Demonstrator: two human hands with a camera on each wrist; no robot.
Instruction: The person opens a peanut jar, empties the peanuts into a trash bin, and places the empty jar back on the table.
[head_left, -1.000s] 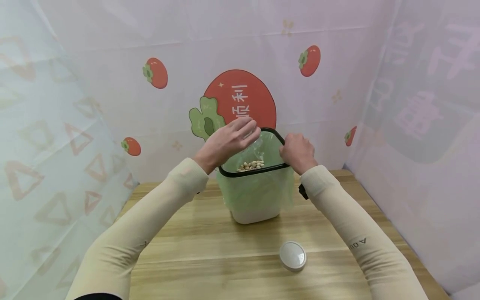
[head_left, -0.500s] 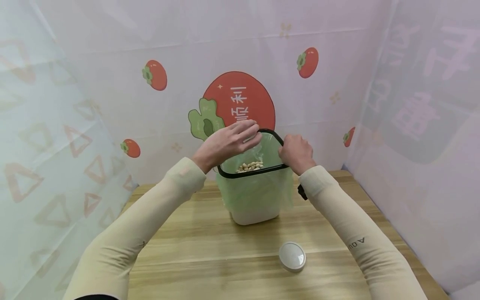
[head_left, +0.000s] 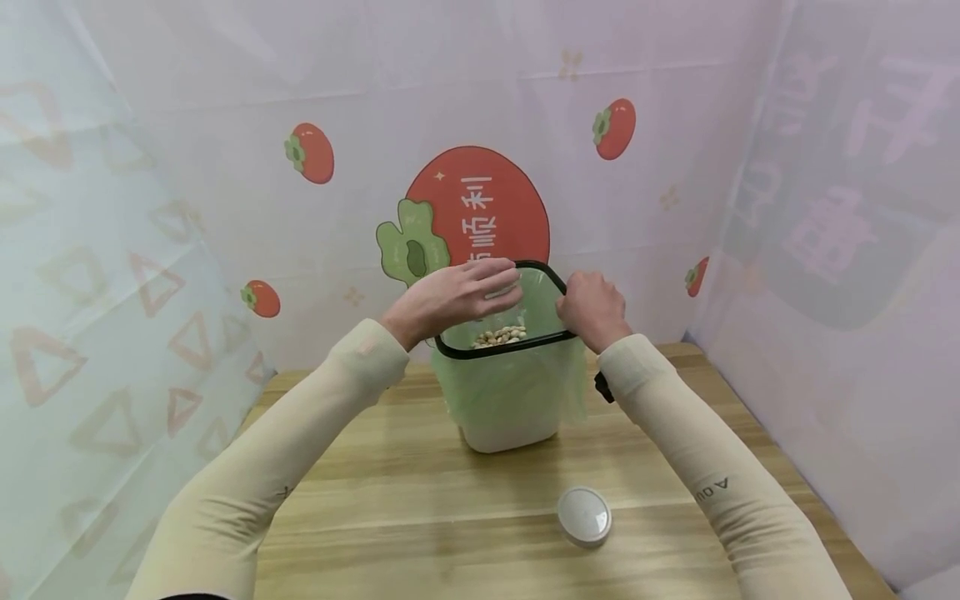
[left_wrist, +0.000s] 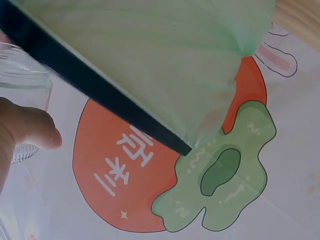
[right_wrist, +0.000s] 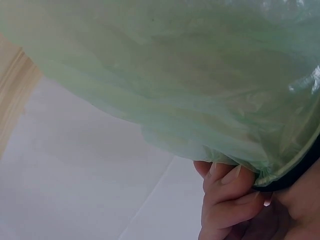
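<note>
White bin upright on the wooden table, with pale green liner folded outward over the black rim and a small heap of peanut-like pieces visible inside. Left hand above the left part of the mouth, thumb and fingers curled round a clear glass jar; largely hidden behind the knuckles in the head view, but visible beyond the rim at the edge of the left wrist view. Exact tilt of the jar and any remaining contents impossible to tell. Right hand at the right side of the rim, fingers bent tightly over it and pressing the liner from outside. Round lid flat on the table, in front of the bin and apart from both hands. Step in hand, by judgement: emptying of the jar into the lined bin. For good execution, hold the jar's mouth well inside the rim and low over the heap, to limit bouncing; tip gradually; grip rim and liner together, against any inward slip of the film; brace against wobble; check for pieces caught in the jar before lifting clear.
</note>
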